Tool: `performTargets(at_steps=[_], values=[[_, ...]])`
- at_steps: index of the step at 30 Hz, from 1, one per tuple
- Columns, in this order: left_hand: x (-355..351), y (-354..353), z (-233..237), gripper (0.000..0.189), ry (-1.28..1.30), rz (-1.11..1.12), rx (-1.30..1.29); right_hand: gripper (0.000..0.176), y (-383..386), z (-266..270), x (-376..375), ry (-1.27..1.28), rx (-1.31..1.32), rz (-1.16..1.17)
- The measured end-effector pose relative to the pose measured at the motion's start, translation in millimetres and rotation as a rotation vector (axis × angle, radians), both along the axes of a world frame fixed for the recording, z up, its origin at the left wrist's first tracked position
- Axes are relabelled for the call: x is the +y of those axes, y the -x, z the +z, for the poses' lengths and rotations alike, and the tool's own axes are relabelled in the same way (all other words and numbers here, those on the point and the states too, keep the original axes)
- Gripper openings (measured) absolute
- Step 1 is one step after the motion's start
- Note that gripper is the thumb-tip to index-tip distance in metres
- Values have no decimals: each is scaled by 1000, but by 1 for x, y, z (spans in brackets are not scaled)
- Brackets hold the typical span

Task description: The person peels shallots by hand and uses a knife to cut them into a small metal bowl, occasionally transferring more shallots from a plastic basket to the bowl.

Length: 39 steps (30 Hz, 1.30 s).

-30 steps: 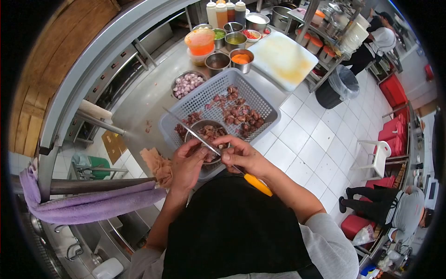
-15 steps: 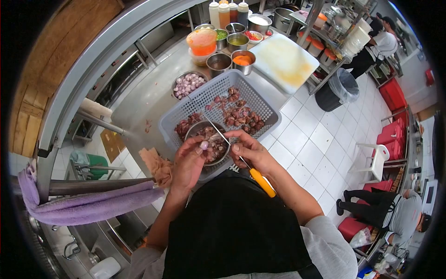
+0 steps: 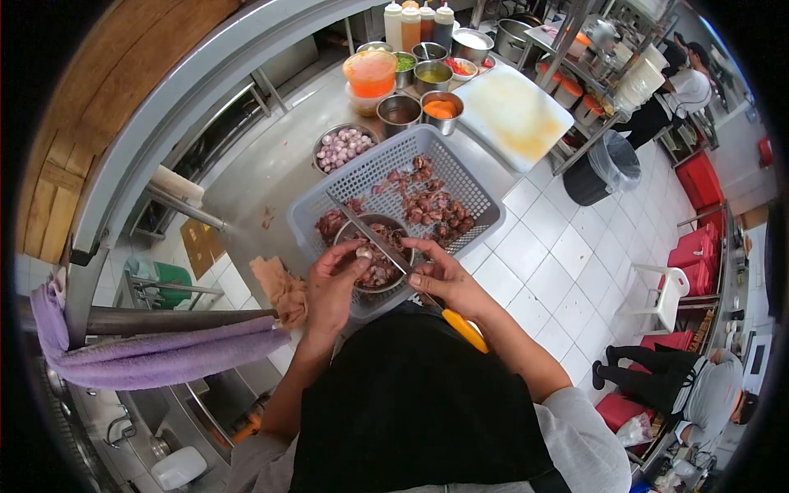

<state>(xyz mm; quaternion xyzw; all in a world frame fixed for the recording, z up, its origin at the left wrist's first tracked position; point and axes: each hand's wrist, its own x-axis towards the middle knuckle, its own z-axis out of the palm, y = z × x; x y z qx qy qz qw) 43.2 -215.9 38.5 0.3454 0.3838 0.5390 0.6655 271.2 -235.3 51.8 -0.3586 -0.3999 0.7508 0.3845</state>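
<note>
My left hand (image 3: 331,289) pinches a small pale shallot (image 3: 363,254) between its thumb and fingers. A knife (image 3: 465,330) with a yellow handle is in my right hand (image 3: 448,282), its blade pointing up and left over a metal bowl. This bowl (image 3: 406,275) holds shallot skins and sits inside a grey perforated basket (image 3: 485,215). Unpeeled reddish-brown shallots (image 3: 440,205) lie in clusters in the basket. Behind it stands a metal bowl of peeled purple-white shallots (image 3: 345,149).
Beyond the basket are an orange tub (image 3: 370,76), metal containers, squeeze bottles (image 3: 411,29) and a white cutting board (image 3: 518,115). A crumpled cloth (image 3: 281,289) lies at the table's near edge. A black bin (image 3: 585,185) stands on the floor; other people are at the right.
The knife blade has turned, now showing its broad side. The shallot looks paler than before, and both hands remain above the bowl.
</note>
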Motion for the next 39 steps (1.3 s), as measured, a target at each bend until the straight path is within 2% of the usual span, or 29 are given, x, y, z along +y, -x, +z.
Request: performTargets(at_steps=[2, 5, 7, 12, 15, 17, 20, 23, 27, 29, 33, 37, 39], values=[[-2, -6, 7, 31, -31, 48, 214, 61, -1, 9, -2, 52, 56, 30], [-6, -13, 7, 31, -54, 101, 189, 62, 5, 14, -1, 20, 96, 79], [-8, -12, 11, 30, -87, 76, 200, 61, 10, 14, 1, -67, 80, 102], [-10, -11, 17, 27, -124, 51, 212, 60, 15, 16, 2, -102, 98, 96], [-11, -12, 18, 26, -122, 43, 131, 50, 14, 13, 3, -139, 74, 81], [-10, -10, 15, 28, -102, 17, 101, 46, 12, 14, 4, 3, 156, 99], [-10, -12, 20, 29, -33, 5, -36, 46, 9, 14, 6, 81, 250, 124], [-10, -11, 20, 27, -7, -45, -62, 48, 6, 15, 9, 111, 270, 127], [-8, -12, 16, 27, 25, -63, -163, 49, 4, 13, 11, 84, 283, 97], [-7, -13, 14, 26, 26, -88, -233, 49, 3, 15, 10, 85, 267, 95], [-6, -13, 12, 26, 23, -83, -212, 49, 0, 15, 10, 101, 254, 40], [-6, -7, 12, 25, 22, -40, -172, 52, -8, -3, 15, 4, 177, 9], [-5, -2, 8, 24, 17, -43, -164, 54, -7, -12, 15, -14, -75, 61]])
